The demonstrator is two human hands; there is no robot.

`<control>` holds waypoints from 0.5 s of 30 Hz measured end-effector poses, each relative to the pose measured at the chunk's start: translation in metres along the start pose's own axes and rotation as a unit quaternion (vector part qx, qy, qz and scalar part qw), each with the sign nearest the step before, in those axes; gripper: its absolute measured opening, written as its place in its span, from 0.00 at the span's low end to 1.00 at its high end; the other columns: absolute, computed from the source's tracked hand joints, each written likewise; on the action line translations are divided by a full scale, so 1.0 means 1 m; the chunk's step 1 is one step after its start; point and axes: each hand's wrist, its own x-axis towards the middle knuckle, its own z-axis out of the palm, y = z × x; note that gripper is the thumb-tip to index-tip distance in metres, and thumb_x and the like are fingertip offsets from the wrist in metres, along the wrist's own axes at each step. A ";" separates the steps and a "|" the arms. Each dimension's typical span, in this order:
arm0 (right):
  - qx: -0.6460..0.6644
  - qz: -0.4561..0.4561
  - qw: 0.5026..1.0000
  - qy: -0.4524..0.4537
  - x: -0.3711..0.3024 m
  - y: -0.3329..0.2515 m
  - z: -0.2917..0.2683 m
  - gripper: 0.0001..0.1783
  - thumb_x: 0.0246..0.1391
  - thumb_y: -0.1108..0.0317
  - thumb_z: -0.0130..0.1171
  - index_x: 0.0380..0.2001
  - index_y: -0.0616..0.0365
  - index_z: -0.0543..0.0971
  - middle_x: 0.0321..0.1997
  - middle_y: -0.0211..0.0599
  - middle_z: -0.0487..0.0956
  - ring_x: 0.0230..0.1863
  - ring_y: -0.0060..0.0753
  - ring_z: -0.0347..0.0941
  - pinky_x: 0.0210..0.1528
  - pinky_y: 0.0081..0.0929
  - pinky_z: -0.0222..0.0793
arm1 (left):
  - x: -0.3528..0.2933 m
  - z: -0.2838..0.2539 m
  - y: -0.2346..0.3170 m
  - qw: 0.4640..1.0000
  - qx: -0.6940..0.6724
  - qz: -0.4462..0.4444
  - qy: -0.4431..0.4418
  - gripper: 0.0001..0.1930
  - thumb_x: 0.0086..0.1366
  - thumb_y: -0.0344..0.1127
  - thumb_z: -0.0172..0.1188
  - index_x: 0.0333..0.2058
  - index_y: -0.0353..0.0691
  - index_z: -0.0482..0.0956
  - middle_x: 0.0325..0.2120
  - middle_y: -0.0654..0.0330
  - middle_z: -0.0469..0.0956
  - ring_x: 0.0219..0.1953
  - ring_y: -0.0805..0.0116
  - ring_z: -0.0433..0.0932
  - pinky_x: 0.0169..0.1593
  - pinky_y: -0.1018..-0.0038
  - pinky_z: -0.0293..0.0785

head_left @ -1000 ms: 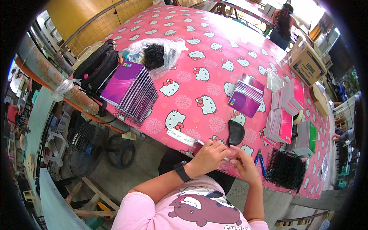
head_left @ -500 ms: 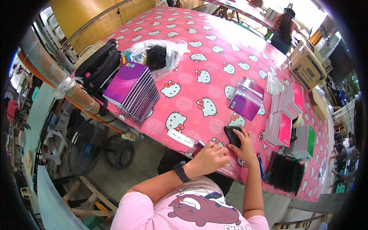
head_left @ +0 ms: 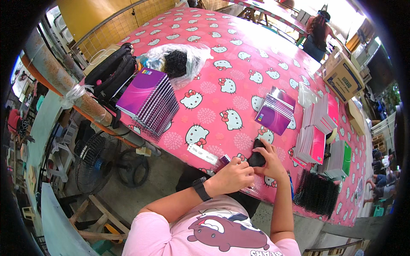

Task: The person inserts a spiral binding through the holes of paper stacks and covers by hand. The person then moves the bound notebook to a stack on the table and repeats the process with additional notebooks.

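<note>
My left hand, with a black band on its wrist, is closed at the near table edge. It grips a purple notebook, seen almost edge-on and mostly hidden by the fingers. A bit of spiral coil shows below the hand. Just to the right, my right hand curls its fingers and thumb around a small black object whose kind I cannot make out. The two hands nearly touch. A white labelled strip lies left of the left hand.
Purple spiral notebooks are stacked at the left, beside a black bag and a plastic bag. More purple notebooks lie ahead. Pink notebooks, green ones and black coils stand right. A fan is below left.
My right hand has closed more around the black object, which has shifted slightly and turned. The notebook in my left hand has moved a little, and less of its coil shows.
</note>
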 end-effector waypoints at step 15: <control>0.459 0.117 0.879 0.052 -0.062 -0.008 -0.004 0.34 0.37 0.46 0.63 0.43 0.61 0.78 0.56 0.46 0.69 0.56 0.42 0.66 0.58 0.37 0.59 | -0.014 -0.002 -0.020 0.997 -0.015 -0.069 0.042 0.12 0.44 0.43 0.68 0.26 0.50 0.77 0.26 0.70 0.74 0.40 0.71 0.73 0.60 0.54 0.47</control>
